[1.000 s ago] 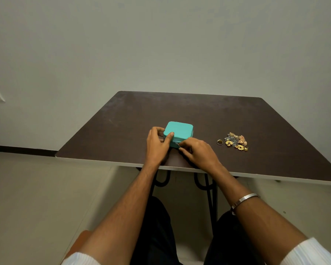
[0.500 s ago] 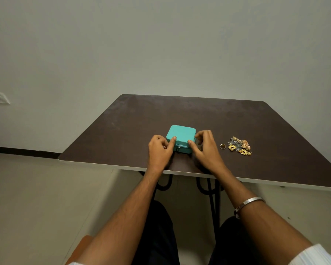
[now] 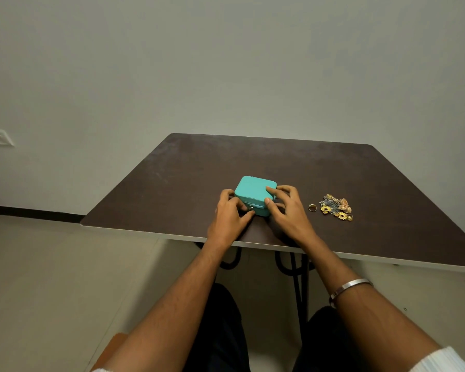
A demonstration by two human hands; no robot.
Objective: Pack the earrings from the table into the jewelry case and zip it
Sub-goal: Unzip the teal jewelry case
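Note:
A small teal jewelry case (image 3: pixel 253 190) lies closed on the dark brown table (image 3: pixel 279 162), near the front edge. My left hand (image 3: pixel 229 217) holds the case's front left corner with curled fingers, its thumb close to the small gold zip pull (image 3: pixel 251 207). My right hand (image 3: pixel 287 210) grips the front right corner, with the index finger lying on the lid and the thumb against the front wall. A pile of several gold and dark earrings (image 3: pixel 336 206) lies on the table to the right of the case, apart from both hands.
A single gold ring (image 3: pixel 312 208) lies between my right hand and the earring pile. The table's pale front edge (image 3: pixel 145 232) runs just under my wrists. A plain wall stands behind the table. My right forearm wears a metal bangle (image 3: pixel 350 287).
My right hand left the zip at the case's front and went to the right corner, index finger onto the lid. My left hand slid down to the front left corner.

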